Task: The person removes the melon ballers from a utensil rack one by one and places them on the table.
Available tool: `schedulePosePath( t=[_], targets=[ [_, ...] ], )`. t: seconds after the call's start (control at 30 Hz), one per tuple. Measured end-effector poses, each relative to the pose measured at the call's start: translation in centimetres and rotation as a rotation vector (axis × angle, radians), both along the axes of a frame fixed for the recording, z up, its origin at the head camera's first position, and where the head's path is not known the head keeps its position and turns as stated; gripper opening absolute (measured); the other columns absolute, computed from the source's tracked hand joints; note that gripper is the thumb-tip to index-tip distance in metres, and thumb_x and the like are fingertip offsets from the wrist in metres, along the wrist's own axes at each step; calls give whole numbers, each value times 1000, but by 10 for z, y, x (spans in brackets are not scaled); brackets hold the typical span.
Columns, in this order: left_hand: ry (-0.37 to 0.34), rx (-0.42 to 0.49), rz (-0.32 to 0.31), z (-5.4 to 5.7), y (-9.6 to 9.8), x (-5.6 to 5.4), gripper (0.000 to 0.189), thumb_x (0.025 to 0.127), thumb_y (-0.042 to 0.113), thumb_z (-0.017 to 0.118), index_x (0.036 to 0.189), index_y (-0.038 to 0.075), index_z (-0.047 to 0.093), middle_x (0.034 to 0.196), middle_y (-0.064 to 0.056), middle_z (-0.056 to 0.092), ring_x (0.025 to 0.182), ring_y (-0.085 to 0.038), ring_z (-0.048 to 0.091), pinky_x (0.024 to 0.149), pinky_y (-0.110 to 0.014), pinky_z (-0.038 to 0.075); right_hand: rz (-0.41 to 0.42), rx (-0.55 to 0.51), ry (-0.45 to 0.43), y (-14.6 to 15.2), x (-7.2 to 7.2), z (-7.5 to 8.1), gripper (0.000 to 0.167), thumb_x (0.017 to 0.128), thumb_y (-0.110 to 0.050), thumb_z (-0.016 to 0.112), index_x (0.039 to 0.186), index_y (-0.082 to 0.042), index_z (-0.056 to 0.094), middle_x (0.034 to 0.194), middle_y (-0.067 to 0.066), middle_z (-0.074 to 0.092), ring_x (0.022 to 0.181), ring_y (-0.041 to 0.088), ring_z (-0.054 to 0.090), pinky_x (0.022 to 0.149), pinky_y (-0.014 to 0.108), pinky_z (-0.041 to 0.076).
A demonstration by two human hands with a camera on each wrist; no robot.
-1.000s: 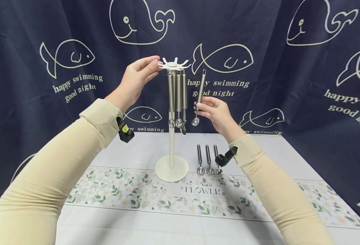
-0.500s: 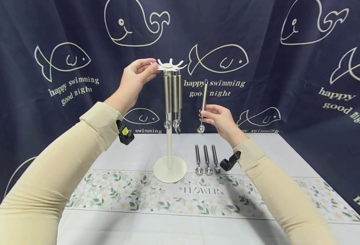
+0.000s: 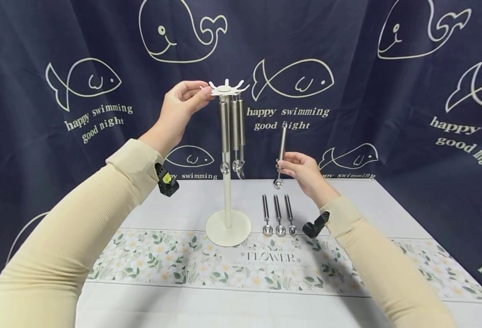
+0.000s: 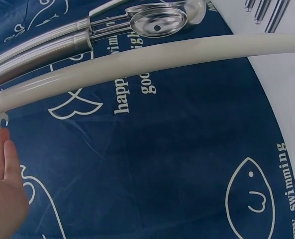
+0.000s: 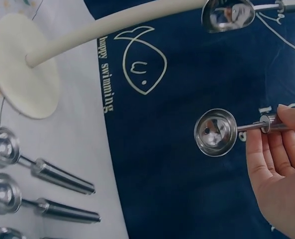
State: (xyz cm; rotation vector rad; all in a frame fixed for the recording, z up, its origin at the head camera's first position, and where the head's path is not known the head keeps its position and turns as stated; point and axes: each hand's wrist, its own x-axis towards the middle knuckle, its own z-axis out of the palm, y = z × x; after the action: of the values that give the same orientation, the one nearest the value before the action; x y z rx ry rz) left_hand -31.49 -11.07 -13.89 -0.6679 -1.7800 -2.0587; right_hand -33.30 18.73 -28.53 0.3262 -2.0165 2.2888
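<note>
My left hand (image 3: pixel 177 111) pinches a hook at the left of the white stand's (image 3: pixel 227 196) top. Only part of this hand (image 4: pixel 5 189) shows in the left wrist view. Several steel melon ballers hang from the stand, among them one melon baller (image 3: pixel 224 127) nearest its pole. To the right of the stand, my right hand (image 3: pixel 304 171) grips another melon baller (image 3: pixel 282 146) by the lower handle. It is held nearly upright above the table, bowl down. In the right wrist view its round bowl (image 5: pixel 215 132) has a small hole.
Three more melon ballers, the middle one (image 3: pixel 279 215) among them, lie in a row on the white table (image 3: pixel 167 205), right of the stand's round base (image 3: pixel 228 230). A flowered strip (image 3: pixel 159 255) crosses the table. A dark blue curtain (image 3: pixel 224 27) hangs behind.
My right hand has moved down and to the right with its melon baller, away from the stand's hooks and toward the table. My left hand stays at the stand's top.
</note>
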Motion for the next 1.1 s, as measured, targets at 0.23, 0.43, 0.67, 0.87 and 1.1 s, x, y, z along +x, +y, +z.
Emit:
schedulePosePath(
  t=[0.23, 0.43, 0.67, 0.87, 1.1],
  targets=[
    [-9, 9, -16, -2, -1, 0, 19, 89, 8, 69, 107, 5, 62, 94, -2, 69, 97, -18, 68, 108, -38, 47, -26, 25, -43, 10, -1, -12, 23, 89, 6, 62, 111, 3, 54, 81, -7, 67, 79, 6, 69, 80, 18, 59],
    [-5, 36, -37, -3, -1, -2, 19, 91, 8, 67, 108, 5, 61, 96, -2, 70, 94, -15, 69, 105, -33, 49, -46, 66, -30, 16, -5, -20, 26, 89, 4, 63, 112, 7, 53, 79, -8, 66, 78, 6, 68, 77, 18, 59],
    [-20, 63, -46, -4, 1, 0, 18, 91, 6, 66, 108, 3, 60, 97, -3, 70, 93, -14, 69, 107, -35, 48, -67, 105, -24, 25, -5, -29, 31, 89, 0, 66, 115, 10, 53, 80, -9, 67, 79, 6, 68, 79, 17, 59],
    [-11, 88, -44, -4, 3, -1, 16, 91, 4, 66, 106, 3, 60, 96, -3, 70, 90, -13, 70, 106, -37, 48, -81, 83, -54, 32, -3, -35, 26, 89, -3, 67, 111, 5, 55, 82, -7, 69, 79, 5, 69, 80, 18, 58],
    [-5, 110, -39, -3, 5, -2, 16, 89, 1, 66, 104, 2, 60, 93, -2, 69, 85, -12, 70, 107, -41, 47, -85, 89, -65, 41, 0, -39, 42, 91, -3, 65, 123, 16, 47, 80, -9, 67, 78, 4, 69, 81, 16, 58]
  ],
)
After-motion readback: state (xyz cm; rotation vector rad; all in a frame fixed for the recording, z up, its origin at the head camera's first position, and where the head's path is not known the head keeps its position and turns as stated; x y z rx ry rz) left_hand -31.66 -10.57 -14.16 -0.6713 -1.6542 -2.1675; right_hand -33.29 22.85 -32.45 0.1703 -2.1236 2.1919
